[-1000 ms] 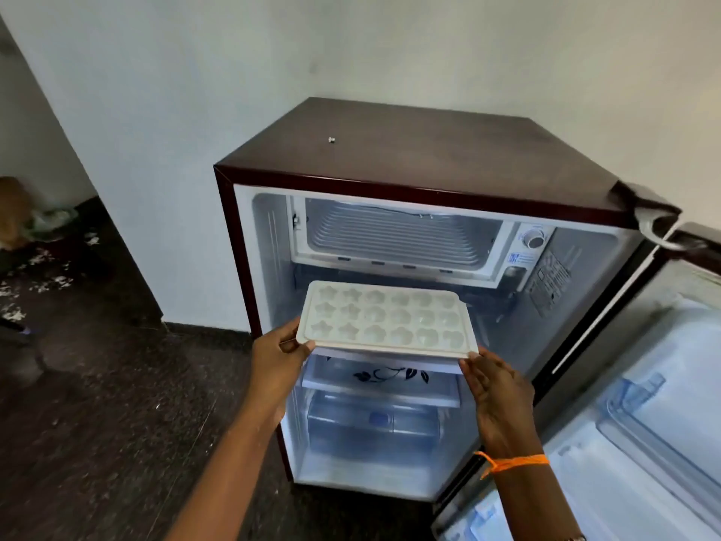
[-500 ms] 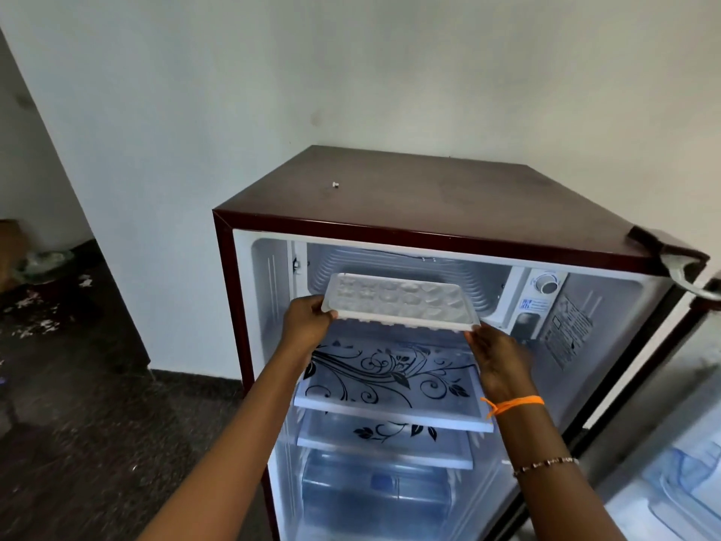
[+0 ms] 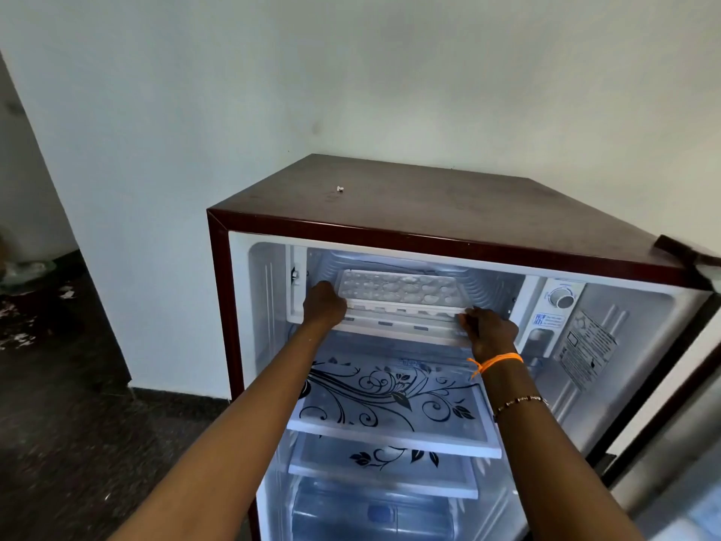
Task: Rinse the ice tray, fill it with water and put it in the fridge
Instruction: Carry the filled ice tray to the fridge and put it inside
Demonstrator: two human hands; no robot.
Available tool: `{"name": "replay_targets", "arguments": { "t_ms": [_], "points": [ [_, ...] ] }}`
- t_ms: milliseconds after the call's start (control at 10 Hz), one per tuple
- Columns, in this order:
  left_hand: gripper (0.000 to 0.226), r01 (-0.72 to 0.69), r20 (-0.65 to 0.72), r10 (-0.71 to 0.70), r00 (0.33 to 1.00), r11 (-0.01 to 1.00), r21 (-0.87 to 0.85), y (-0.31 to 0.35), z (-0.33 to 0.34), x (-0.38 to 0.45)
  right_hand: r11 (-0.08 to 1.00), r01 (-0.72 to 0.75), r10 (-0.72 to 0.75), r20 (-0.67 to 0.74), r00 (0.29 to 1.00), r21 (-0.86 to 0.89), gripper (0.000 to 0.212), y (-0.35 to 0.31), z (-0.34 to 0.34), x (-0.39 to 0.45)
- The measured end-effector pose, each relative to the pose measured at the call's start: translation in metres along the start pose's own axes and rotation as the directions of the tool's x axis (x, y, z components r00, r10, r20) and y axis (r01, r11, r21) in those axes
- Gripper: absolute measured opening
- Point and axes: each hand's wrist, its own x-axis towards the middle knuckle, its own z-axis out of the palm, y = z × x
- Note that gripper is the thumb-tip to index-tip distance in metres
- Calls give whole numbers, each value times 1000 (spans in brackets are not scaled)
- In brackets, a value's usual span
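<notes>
- Head view: both my arms reach straight forward and slightly up into the open fridge [image 3: 448, 212], elbows nearly straight, forearms converging toward the freezer compartment [image 3: 491, 283] at the top
- My left hand [image 3: 324, 302] sits at the left end of the ice tray [image 3: 402, 290], knuckles toward me, fingers curled around the tray's near left corner and closed on its edge
- My right hand [image 3: 491, 329] is at the tray's near right corner, a bit lower than the left, wrist bent back; the fingertips [image 3: 466, 319] pinch the front rim of the tray
- The ice tray lies roughly level, most of it already inside the freezer compartment, its front edge at the compartment's mouth where my hands grip it; I cannot tell whether it rests on the compartment floor
- An orange thread [image 3: 497, 361] and a beaded bracelet [image 3: 521, 402] circle my right wrist
- Below my arms is a glass shelf [image 3: 390, 396] with a black floral print; the thermostat dial [image 3: 562, 298] is to the right of the freezer compartment
</notes>
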Motion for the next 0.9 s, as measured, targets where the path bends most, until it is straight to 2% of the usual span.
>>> {"name": "replay_targets", "arguments": {
  "t_ms": [200, 300, 400, 500, 600, 700, 800, 900],
  "points": [
    [26, -45, -12, 46, 999, 997, 67, 0, 7, 14, 996, -4, 3, -5, 1000, -88, 21, 3, 2, 11],
    [29, -71, -19, 73, 997, 993, 97, -2, 10, 19, 989, 9, -12, -17, 1000, -146, 13, 4, 4, 12],
    [30, -78, -33, 84, 996, 982, 172, -2, 14, 21, 966, 28, -51, -82, 995, -256, 28, 2, 9, 10],
    [33, -62, -22, 68, 997, 975, 214, 3, 15, 18, 491, 243, -268, 121, 956, -837, 32, 6, 8, 14],
    [47, -34, -4, 35, 999, 985, 170, 8, 11, 8, 958, 17, -31, -45, 999, -287, 17, -3, 7, 1],
    [55, -57, -59, 53, 997, 996, -68, 17, 4, -21, 1000, -22, 22, -25, 999, -11, 21, -4, 1, -15],
    [38, -85, -1, 88, 996, 959, -268, 27, 1, -60, 993, -45, 42, 31, 999, 105, 29, -4, -3, -43],
    [21, -20, 161, 93, 983, 912, -409, 34, 5, -98, 990, -106, 98, 88, 991, 91, 20, -4, -6, -74]
  ]
}}
